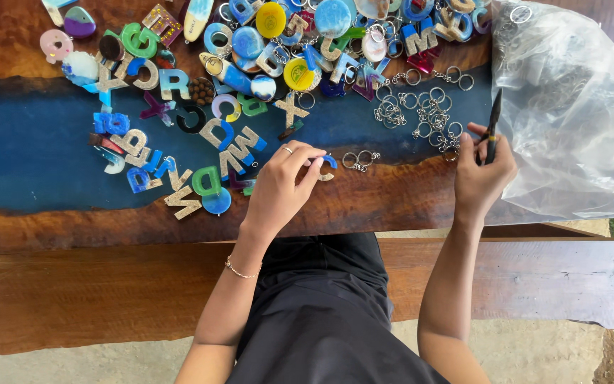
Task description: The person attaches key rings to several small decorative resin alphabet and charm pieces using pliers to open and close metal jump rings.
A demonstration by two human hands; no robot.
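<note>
Wood and blue resin: counter, brown slab with a dark blue band running along it; taken as the landmark below.
Left hand: resting at the counter's near edge, fingers curled down, fingertips pinching a small blue-and-cream resin letter piece; ring on one finger, thin chain bracelet at the wrist.
Letter piece: lies on the counter where blue band meets brown wood, touching the left fingertips.
Silver split rings with short chains: two of them, on the counter just right of the letter piece, apart from both hands.
Right hand: at the counter's near edge, further right; closed around slim dark pliers, which point up and away from the person.
Loose silver key rings: cluster on the blue band, just left of the pliers' tip.
Clear plastic bag: crumpled at the counter's right end, touching the right hand's outer side.
Coloured resin letters and discs: thick scatter over the counter's far and left parts.
Wooden bench: below the counter's near edge.
</note>
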